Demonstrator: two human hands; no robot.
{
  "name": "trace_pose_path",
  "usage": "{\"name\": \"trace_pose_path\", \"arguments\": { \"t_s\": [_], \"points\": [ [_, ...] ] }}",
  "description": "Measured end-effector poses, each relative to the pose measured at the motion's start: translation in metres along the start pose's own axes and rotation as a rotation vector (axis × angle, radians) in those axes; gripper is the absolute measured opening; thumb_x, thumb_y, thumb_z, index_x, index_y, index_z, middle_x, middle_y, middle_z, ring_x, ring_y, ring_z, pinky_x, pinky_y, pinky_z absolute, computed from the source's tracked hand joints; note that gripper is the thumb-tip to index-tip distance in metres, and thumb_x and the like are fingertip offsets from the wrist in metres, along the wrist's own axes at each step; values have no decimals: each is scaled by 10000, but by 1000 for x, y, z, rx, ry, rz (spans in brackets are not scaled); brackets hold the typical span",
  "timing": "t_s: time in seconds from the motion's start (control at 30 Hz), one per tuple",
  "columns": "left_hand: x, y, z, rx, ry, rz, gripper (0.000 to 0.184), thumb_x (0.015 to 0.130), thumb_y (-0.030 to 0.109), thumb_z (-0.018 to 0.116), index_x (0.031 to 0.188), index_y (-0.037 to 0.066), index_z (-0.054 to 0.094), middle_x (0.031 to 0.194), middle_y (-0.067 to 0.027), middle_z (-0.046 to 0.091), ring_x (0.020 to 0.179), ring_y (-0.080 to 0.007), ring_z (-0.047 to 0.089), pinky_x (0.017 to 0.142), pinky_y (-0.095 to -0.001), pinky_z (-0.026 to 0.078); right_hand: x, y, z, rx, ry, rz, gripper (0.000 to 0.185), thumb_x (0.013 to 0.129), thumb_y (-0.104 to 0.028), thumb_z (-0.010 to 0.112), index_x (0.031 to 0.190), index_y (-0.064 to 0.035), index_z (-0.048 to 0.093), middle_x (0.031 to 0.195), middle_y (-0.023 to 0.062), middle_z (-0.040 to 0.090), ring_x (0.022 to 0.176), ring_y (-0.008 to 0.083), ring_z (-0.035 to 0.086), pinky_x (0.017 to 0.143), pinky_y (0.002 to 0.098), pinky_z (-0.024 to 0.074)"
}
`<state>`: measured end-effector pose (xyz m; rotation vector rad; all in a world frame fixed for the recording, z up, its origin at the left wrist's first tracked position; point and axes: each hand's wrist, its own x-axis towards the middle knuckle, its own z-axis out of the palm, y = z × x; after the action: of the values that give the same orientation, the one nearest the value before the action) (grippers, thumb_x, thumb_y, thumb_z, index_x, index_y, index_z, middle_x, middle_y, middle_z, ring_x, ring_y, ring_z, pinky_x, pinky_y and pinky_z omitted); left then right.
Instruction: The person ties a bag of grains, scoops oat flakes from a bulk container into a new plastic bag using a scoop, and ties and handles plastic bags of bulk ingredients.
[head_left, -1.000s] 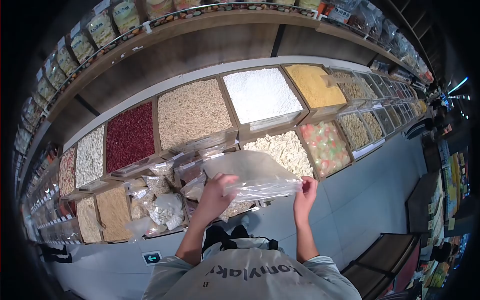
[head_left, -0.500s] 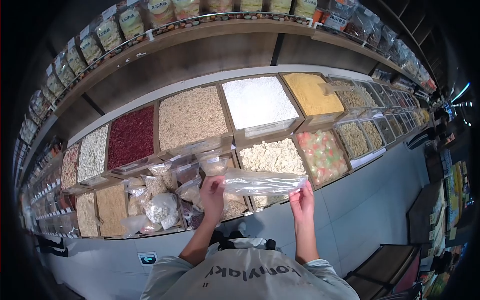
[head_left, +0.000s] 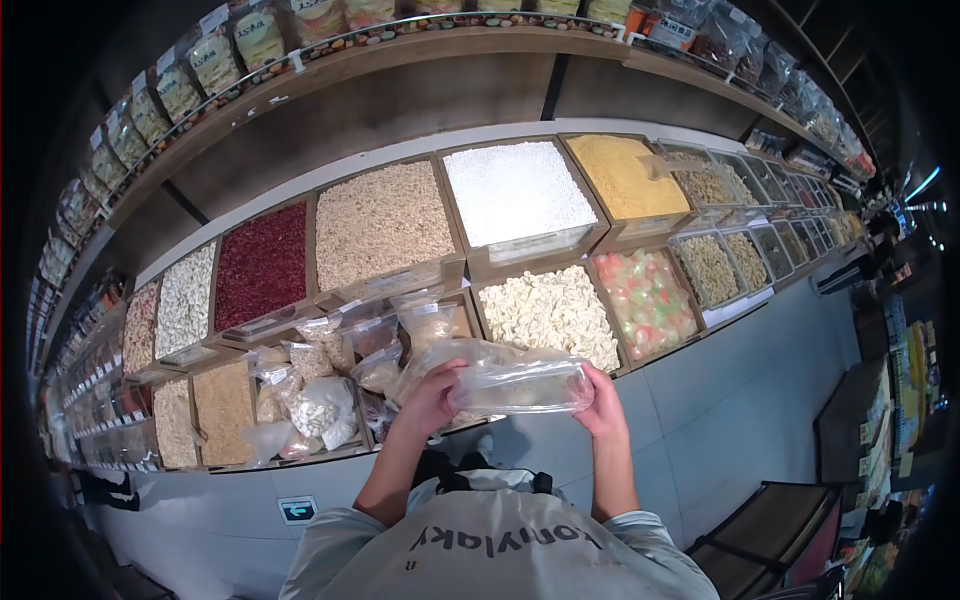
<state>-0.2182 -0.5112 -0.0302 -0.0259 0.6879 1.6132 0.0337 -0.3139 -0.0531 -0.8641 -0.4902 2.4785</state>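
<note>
A clear plastic bag (head_left: 520, 388) is stretched between my two hands, its mouth spread apart toward me and its body trailing up and left over the bins. My left hand (head_left: 436, 396) grips one side of the mouth. On the other side, my right hand (head_left: 600, 402) has its fingers closed on the bag's edge. Just beyond the bag lies a bin of pale, curved pieces like cashews (head_left: 550, 315). Filled, tied and labelled bags (head_left: 322, 412) are heaped in the bins left of my left hand.
Behind stand bins of white grains (head_left: 515, 190), yellow grain (head_left: 625, 175), beige grain (head_left: 385, 215) and dark red beans (head_left: 262, 268). Wrapped red and green pieces (head_left: 645, 300) fill a front bin. A shelf (head_left: 420, 52) with packaged goods runs above. A brown rack (head_left: 765, 540) stands at lower right.
The bag's mouth, a flat strip before, is now spread apart. Both hands have come slightly lower and closer together, drawing the bag toward me.
</note>
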Motion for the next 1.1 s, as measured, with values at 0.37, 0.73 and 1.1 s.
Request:
{"name": "trace_pose_path", "arguments": {
  "t_s": [0.37, 0.73, 1.1],
  "points": [
    [-7, 13, -3, 477, -70, 134, 88, 939, 62, 634, 1018, 26, 650, 786, 34, 603, 649, -30, 518, 561, -210, 396, -14, -13, 26, -180, 97, -202, 86, 908, -143, 645, 975, -90, 634, 845, 23, 652, 711, 164, 633, 565, 310, 507],
    [-32, 17, 41, -248, 330, 66, 293, 1023, 318, 517, 933, 66, 636, 770, -39, 614, 643, -125, 581, 562, -273, 463, -33, 5, 22, 102, -135, -150, 276, 944, -330, 611, 1038, -72, 647, 963, 80, 678, 949, 274, 638, 851, 482, 499],
    [-5, 9, -26, 112, 132, 145, 242, 988, 292, 590, 1073, 70, 634, 943, -24, 650, 832, -129, 617, 733, -291, 503, -20, 3, 23, 350, -373, -140, 287, 1016, -368, 517, 1122, -135, 648, 976, 33, 662, 825, 168, 561, 780, 361, 439]
  ]
}}
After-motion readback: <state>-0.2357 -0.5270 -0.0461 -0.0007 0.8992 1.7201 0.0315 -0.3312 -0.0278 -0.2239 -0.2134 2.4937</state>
